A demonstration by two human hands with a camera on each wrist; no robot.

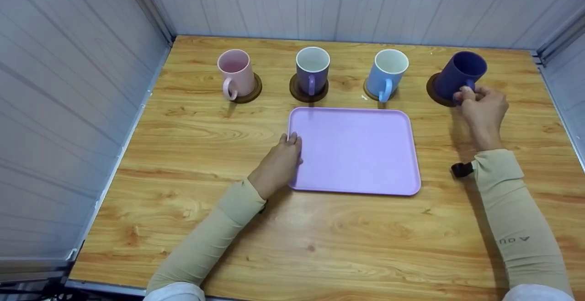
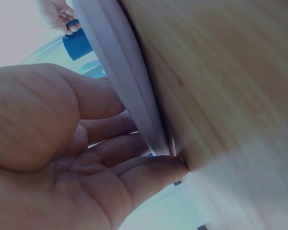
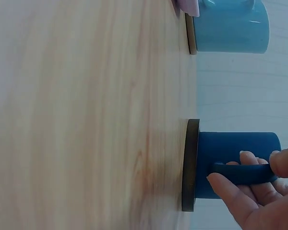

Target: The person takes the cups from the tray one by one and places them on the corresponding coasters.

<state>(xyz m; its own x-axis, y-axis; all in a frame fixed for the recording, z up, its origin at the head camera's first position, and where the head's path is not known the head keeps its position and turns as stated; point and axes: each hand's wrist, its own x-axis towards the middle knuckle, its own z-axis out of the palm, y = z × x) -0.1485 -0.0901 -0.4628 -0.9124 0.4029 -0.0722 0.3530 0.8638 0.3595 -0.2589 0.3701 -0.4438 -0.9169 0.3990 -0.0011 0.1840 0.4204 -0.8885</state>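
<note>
A dark blue mug [image 1: 454, 75] stands upright on a round brown coaster [image 3: 188, 167]. My right hand [image 1: 484, 109] grips its handle [image 3: 242, 173], thumb on one side and fingers on the other. A lilac rectangular tray [image 1: 354, 150] lies flat on the table. My left hand [image 1: 279, 164] rests at its left rim, thumb and fingers touching the edge; in the left wrist view one finger reaches the tabletop beside the rim [image 2: 129, 81]. A light blue mug [image 1: 387, 75], a purple mug [image 1: 313, 72] and a pink mug [image 1: 237, 72] stand behind the tray.
Under the other mugs lie round coasters, such as the brown coaster [image 1: 256, 92] below the pink one. The wooden table [image 1: 201, 145] has pale panel walls [image 1: 292, 6] at its back and sides. Tiny white scraps lie by the light blue mug.
</note>
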